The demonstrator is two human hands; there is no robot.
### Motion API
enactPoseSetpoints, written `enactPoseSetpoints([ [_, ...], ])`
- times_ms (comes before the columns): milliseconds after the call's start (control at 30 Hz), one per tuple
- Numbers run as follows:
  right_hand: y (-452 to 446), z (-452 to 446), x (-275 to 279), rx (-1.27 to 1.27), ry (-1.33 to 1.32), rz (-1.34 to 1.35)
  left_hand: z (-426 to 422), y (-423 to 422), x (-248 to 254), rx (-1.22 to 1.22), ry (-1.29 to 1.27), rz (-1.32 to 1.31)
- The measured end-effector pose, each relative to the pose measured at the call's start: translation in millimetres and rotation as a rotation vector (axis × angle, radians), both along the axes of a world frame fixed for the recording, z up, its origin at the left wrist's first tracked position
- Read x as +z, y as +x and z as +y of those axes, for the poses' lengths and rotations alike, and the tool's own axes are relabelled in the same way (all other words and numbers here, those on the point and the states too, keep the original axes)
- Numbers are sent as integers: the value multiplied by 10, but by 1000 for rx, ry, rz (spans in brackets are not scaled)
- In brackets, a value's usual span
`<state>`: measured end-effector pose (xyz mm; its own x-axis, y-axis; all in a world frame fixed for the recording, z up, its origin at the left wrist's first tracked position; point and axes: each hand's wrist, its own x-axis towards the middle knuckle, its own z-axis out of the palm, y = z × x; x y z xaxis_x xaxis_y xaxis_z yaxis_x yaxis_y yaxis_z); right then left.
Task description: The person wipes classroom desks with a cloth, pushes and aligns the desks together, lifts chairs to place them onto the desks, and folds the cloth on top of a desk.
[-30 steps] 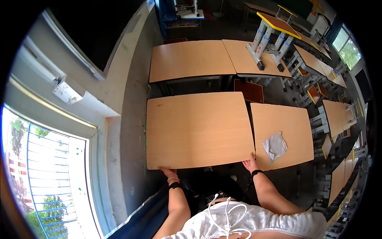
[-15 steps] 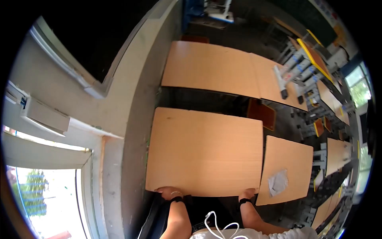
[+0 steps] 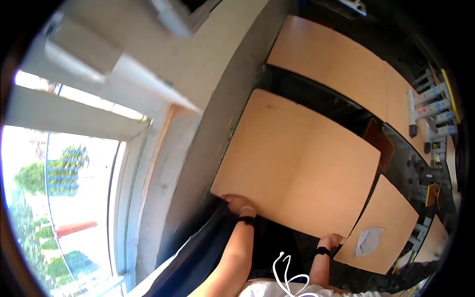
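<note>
A light wooden desk (image 3: 302, 163) stands beside the grey wall, tilted in the view. My left hand (image 3: 239, 204) is closed on its near left corner, with the fingertips partly hidden by the edge. At the near right corner my right hand (image 3: 331, 241) grips the same desk's edge, its fingers partly out of sight. Close by on the right is a second desktop (image 3: 388, 218) with a crumpled grey cloth (image 3: 368, 241) lying on it. A narrow dark gap separates the two desktops.
A row of desks (image 3: 331, 62) stands beyond, with an upturned stool or chair (image 3: 435, 106) on its right part. A brown seat (image 3: 379, 143) shows between the rows. The wall (image 3: 217, 99) and a bright window (image 3: 64, 173) are on the left, above a dark blue curtain (image 3: 198, 262).
The view has turned, so the desks now appear slanted and farther right, with more of the window showing. Both hands remain at the near corners of the desk.
</note>
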<state>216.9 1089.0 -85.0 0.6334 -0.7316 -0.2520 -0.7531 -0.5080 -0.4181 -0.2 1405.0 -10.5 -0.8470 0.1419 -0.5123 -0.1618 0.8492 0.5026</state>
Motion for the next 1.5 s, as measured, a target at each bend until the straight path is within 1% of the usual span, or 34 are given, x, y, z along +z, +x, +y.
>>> enactPoseSetpoints([
  [33,-67,-35,2,55,-58,27,37,13,103,6,-108,-19],
  [100,-44,17,8,170,-154,46,28,-8,142,-85,-81,-63],
  [167,66,95,63,263,-242,37,16,-25,167,-141,-111,5],
  [200,166,77,56,251,-204,44,14,-36,70,-136,-17,207],
  [233,271,43,62,238,-160,49,-23,-34,-9,-140,-64,98],
  [300,433,-170,-96,219,-69,78,-21,0,59,-93,59,96],
  [333,396,-241,-247,220,-20,115,67,-16,271,-30,-70,172],
  [367,297,-335,-328,198,24,147,140,40,619,-26,-53,177],
  [400,240,-318,-382,172,68,175,160,76,733,-57,-35,163],
  [433,170,-215,-299,208,70,143,184,114,838,-90,-12,145],
  [467,67,-33,132,248,51,116,64,123,772,-121,-12,131],
  [500,-27,141,351,279,50,81,41,95,653,-158,9,112],
  [533,107,-131,-128,27,340,-126,17,65,533,-197,34,88],
  [600,40,-108,16,99,509,-142,-24,-52,90,-274,73,36],
  [633,-4,-138,82,134,589,-151,-96,-182,68,-316,90,13],
  [667,-38,-182,141,181,806,-142,-160,-357,57,-364,105,-12],
  [700,-66,-252,197,235,1017,-136,-223,-519,26,-554,19,-507],
  [767,75,-354,15,65,1080,-98,-202,-738,-530,-289,309,-1186],
  [800,124,-348,-23,74,1098,-52,-194,-797,-837,-122,455,-1513],
  [900,8,-462,-41,18,1255,11,-281,-977,-211,-547,394,-1429],
  [933,-17,-447,-16,-11,1336,5,-254,-1007,-282,-571,394,-1444],
  [1067,-4,-410,68,-169,1425,62,-169,-868,-987,-450,444,-1606],
  [1100,24,-446,1,-181,1511,84,-185,-880,-1000,-481,444,-1570],
  [1167,-46,-364,88,-155,1399,48,-159,-884,-911,-563,447,-1469],
  [1200,-48,-420,-10,-41,1544,50,-155,-907,-900,-600,449,-1429],
  [1233,-64,-453,-42,-16,1637,32,-168,-927,-903,-633,448,-1399],
  [1267,-79,-438,-38,-107,1630,-11,-202,-954,-881,-666,445,-1364],
  [1300,94,-648,-536,-28,1853,86,-216,-977,-866,-704,445,-1330],
  [1333,-65,-474,-67,-87,1705,18,-225,-994,-877,-746,445,-1304],
  [1367,-96,-388,142,-159,1575,61,-251,-984,-838,-772,452,-1290],
  [1400,146,-702,-592,313,2018,184,-280,-1042,-808,-799,431,-1280],
  [1433,278,-789,-1069,618,2363,237,-270,-1073,-749,-809,416,-1289],
  [1467,-20,-610,-614,129,1757,-26,-293,-1112,-715,-806,396,-1294],
  [1500,-86,-612,-636,87,1766,-89,-343,-1146,-647,-786,384,-1305],
])
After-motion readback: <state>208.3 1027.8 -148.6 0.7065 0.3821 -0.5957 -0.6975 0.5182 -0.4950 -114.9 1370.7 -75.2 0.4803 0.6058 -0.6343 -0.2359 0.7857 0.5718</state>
